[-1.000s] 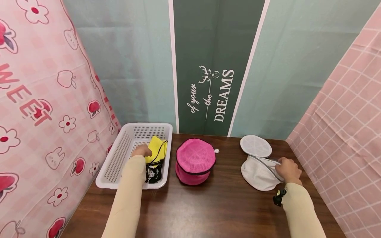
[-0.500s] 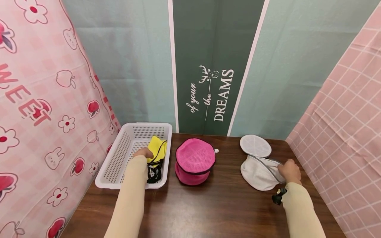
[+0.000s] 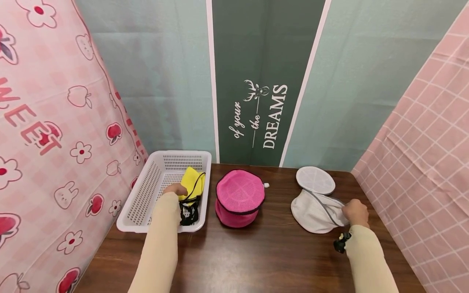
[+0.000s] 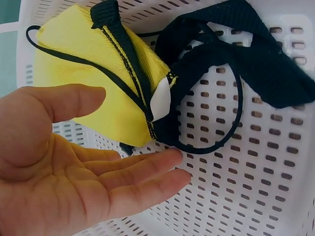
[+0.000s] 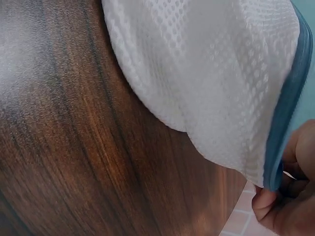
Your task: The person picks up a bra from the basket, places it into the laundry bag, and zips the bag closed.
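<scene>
In the head view my left hand [image 3: 175, 189] is inside the white plastic basket [image 3: 130, 217], beside a yellow garment [image 3: 190, 179] with thin black straps. The left wrist view shows its fingers extended and the thumb apart, close to the yellow cloth; whether they touch it I cannot tell. A black strip of fabric [image 4: 206, 54] and a white tag [image 4: 161, 100] lie by the garment. At the right, my right hand [image 3: 356, 212] pinches the grey-blue edge of a white mesh laundry bag [image 3: 311, 213], whose round lid [image 3: 316, 180] is flipped back.
A pink mesh laundry bag [image 3: 239, 195], its top covering it, stands between basket and white bag on the brown wooden table [image 3: 264, 260]. Black patterned cloth [image 3: 189, 213] lies in the basket's front right corner. Fabric curtains [image 3: 172, 81] enclose the back and both sides.
The white mesh bag has shifted slightly left and its mouth gapes wider beside my right hand. My left hand has barely moved in the basket.
</scene>
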Motion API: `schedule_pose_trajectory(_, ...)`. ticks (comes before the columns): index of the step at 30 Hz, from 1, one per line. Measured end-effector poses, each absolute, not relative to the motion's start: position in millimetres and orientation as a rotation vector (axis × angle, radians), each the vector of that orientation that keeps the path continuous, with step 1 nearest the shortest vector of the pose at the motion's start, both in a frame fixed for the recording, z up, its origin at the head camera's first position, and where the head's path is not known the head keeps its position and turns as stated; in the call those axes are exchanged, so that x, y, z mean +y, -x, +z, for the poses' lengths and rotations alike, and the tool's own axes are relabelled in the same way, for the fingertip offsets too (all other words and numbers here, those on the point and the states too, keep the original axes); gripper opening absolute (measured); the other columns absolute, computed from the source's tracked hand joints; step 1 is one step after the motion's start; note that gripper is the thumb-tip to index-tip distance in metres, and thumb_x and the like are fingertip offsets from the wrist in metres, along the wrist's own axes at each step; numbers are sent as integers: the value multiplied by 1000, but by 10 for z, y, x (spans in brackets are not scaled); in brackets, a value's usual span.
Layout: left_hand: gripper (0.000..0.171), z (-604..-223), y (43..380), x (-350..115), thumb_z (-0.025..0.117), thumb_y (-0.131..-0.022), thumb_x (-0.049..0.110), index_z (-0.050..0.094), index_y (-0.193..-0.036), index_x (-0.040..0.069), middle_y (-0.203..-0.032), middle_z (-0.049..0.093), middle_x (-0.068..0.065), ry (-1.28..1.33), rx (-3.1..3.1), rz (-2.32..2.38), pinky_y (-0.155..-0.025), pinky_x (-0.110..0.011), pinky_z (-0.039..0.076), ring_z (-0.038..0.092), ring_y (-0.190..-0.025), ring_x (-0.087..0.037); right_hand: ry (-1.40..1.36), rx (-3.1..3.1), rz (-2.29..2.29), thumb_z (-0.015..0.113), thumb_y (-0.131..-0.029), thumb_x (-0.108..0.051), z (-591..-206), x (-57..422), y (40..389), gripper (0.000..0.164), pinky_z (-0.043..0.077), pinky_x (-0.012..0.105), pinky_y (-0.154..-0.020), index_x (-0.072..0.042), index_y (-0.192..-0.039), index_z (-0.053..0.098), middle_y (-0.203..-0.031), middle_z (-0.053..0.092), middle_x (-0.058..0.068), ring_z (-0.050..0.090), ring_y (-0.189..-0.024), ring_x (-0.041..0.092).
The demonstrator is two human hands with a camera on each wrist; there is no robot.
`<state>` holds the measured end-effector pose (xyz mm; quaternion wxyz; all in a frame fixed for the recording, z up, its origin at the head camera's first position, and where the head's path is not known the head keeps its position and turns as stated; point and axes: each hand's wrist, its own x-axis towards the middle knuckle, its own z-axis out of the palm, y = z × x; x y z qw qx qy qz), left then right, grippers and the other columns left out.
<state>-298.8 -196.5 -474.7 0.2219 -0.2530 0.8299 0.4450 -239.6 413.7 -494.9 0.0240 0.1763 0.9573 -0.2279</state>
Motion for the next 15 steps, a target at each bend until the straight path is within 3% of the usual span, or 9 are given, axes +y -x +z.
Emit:
schedule_pose_trajectory(6,49,-4765,3078,-2013,59,-86,15,47,-127,-7,-121,45,-28,538,2343,1032,-85,-48,43,49,-101,-36,-491,2990,-677,52,-76,-9,-4937,4084,2394,26,43,56,-68,12,-88,59,-93,54,37,49,-87,56)
schedule_pose_trajectory(11,45,-4806,3131,-2055,54,-92,17,42,-128,-9,-95,52,-19,432,2290,1042,-63,-32,48,54,-72,-22,-511,3054,-696,49,-77,-7,-4962,4042,2374,18,41,55,-69,8,-80,59,-86,56,31,51,-83,52)
schedule_pose_trajectory(15,40,-4828,3142,-2058,52,-92,16,45,-122,-10,-86,53,-16,418,2293,1049,-58,-29,47,52,-67,-19,-511,3100,-750,47,-82,-8,-5008,3980,2355,24,41,56,-71,11,-90,59,-92,56,33,51,-84,51)
